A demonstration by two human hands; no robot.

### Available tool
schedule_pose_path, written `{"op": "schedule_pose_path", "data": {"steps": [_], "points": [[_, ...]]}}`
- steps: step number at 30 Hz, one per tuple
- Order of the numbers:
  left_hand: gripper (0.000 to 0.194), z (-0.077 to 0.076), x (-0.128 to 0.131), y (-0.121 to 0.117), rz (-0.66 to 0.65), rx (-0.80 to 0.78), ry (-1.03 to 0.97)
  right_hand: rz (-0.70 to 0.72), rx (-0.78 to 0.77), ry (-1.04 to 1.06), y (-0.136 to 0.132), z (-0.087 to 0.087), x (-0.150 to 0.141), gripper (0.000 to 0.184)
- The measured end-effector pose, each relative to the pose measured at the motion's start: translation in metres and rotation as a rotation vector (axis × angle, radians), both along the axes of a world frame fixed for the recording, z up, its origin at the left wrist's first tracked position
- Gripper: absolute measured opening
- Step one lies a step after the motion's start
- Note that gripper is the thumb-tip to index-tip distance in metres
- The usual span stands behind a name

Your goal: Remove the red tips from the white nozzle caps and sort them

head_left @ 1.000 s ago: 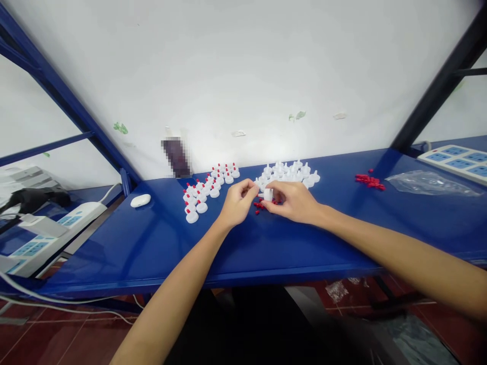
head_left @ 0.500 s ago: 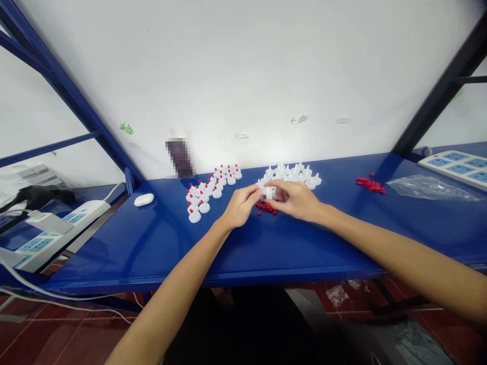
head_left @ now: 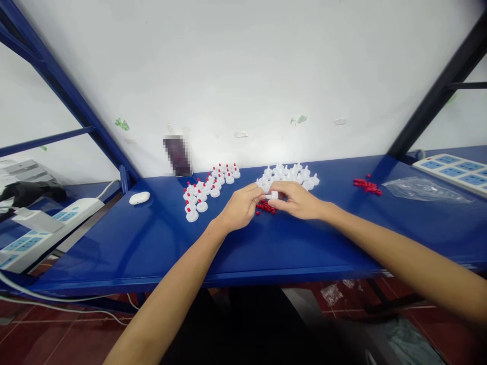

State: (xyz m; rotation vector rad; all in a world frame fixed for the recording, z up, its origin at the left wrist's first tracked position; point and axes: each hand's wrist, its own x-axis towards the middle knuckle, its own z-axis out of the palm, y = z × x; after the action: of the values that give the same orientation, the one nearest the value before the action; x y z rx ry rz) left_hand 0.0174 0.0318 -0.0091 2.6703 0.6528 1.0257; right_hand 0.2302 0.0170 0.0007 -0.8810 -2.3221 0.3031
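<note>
White nozzle cap (head_left: 274,194) is held between the two hands, just above the blue table (head_left: 300,251), lying on its side with its base toward the right and its spout toward the left. Right hand (head_left: 297,201): thumb and fingers gripping the base. Left hand (head_left: 239,209): fingers closed at the spout end; they cover the tip, so cannot tell whether a red piece is pinched there.

Small red pile (head_left: 266,206) lies on the table just below the held piece, partly hidden by the hands. Bare-spouted group (head_left: 291,172) stands behind the hands, packed close, spouts mostly up. Red-tipped group (head_left: 201,192) stands left of the hands, in a slanting band reaching toward the wall (head_left: 243,76).

Farther right: second red pile (head_left: 367,186), beside a clear plastic bag (head_left: 422,189) lying flat. Far left on the table: white rounded case (head_left: 139,198), well apart from both hands.
</note>
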Motion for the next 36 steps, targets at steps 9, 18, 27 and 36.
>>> {"op": "schedule_pose_path", "data": {"steps": [9, 18, 27, 36], "points": [[0.024, 0.004, -0.003, -0.008, 0.1, 0.009, 0.288, -0.066, -0.051, -0.088, -0.004, -0.001, 0.0, 0.04], [0.02, 0.003, 0.006, -0.012, 0.293, 0.086, 0.413, -0.027, -0.117, -0.066, -0.005, 0.0, -0.002, 0.053], [0.018, 0.003, 0.009, -0.012, 0.361, 0.086, 0.549, -0.072, -0.144, -0.077, -0.007, -0.002, -0.005, 0.047], [0.021, -0.002, 0.013, -0.011, 0.414, 0.014, 0.53, -0.001, -0.042, -0.076, -0.004, 0.005, -0.002, 0.029]]}}
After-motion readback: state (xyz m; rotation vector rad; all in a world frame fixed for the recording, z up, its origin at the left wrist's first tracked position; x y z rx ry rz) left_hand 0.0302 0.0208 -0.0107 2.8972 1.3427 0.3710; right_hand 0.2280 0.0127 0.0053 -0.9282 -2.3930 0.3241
